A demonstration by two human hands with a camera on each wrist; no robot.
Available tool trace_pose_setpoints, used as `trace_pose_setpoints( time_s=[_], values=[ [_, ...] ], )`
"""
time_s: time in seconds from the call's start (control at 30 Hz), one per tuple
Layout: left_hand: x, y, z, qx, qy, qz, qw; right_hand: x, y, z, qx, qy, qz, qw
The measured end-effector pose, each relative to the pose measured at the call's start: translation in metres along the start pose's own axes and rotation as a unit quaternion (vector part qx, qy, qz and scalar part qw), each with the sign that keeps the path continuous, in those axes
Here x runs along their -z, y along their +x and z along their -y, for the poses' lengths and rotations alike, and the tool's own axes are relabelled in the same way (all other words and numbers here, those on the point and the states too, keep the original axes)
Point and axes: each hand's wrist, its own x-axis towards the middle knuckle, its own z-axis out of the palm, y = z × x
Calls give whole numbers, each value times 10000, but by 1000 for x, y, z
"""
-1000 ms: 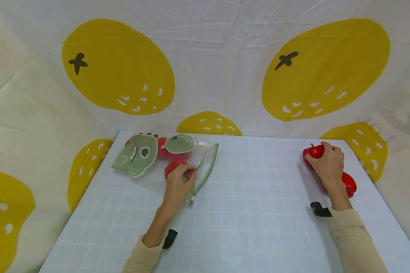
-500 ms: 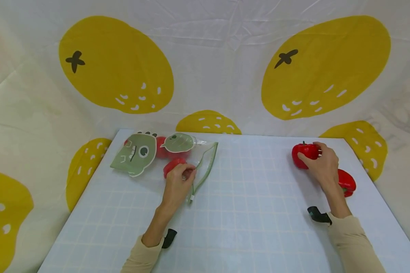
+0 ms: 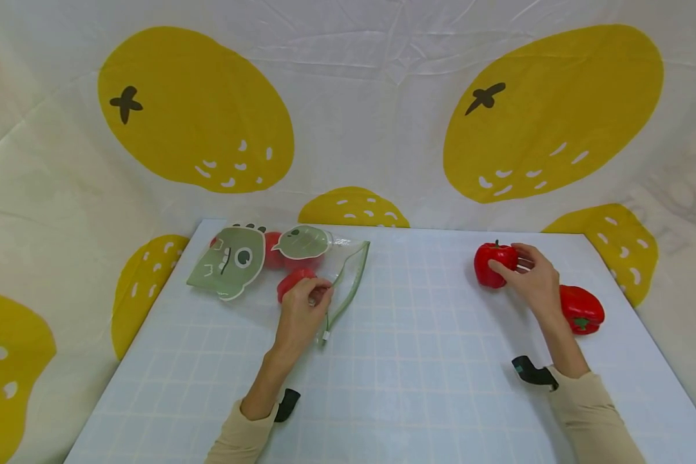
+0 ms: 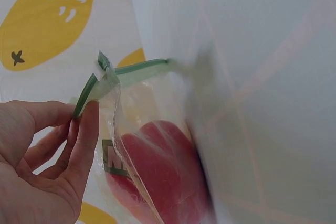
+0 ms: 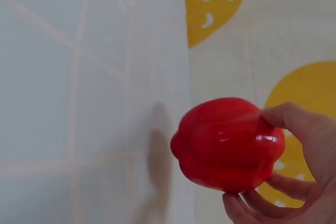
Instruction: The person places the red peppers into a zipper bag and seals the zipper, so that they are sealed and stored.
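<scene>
My left hand (image 3: 303,316) pinches the green-edged opening of a clear zip bag (image 3: 355,283) between thumb and fingers. In the left wrist view the bag's green zip strip (image 4: 140,66) stands parted, with a red bell pepper (image 4: 165,166) inside behind the clear film. Green cartoon creatures are printed on the bag, and more red shapes show through it. My right hand (image 3: 536,280) holds a red bell pepper (image 3: 490,265) from its right side, stem up, thumb in front and fingers behind. In the right wrist view this pepper (image 5: 228,142) is held over the table, its shadow beside it.
Another red bell pepper (image 3: 582,310) lies on its side at the right, beside the right wrist. The table (image 3: 417,374) has a pale blue checked cover. A white cloth with yellow lemon prints (image 3: 371,116) rises behind and at the sides.
My right hand has carried its bell pepper leftward, away from the other pepper, which now shows more fully. The left hand keeps its pinch on the bag, almost unmoved.
</scene>
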Motion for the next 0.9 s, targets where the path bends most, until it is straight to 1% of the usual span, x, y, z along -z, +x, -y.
trace_pose_setpoints(
  time_s=[0.27, 0.53, 0.63, 0.8, 0.9],
  values=[
    [0, 0, -1, 91, 9, 31, 10000, -7, -6, 6, -137, 267, 282, 9992],
    [1, -1, -1, 137, 24, 81, 9999, -15, -11, 14, -421, 663, 548, 9954],
    [1, -1, -1, 77, -18, 52, 10000, -17, -13, 19, -422, 740, 629, 9944],
    [0, -1, 1, -169, -47, -72, 9998, -23, -17, 24, -261, 821, 772, 9933],
    [-1, -1, 2, -245, -39, -100, 9996, -26, -18, 26, -184, 854, 838, 9926]
  ],
)
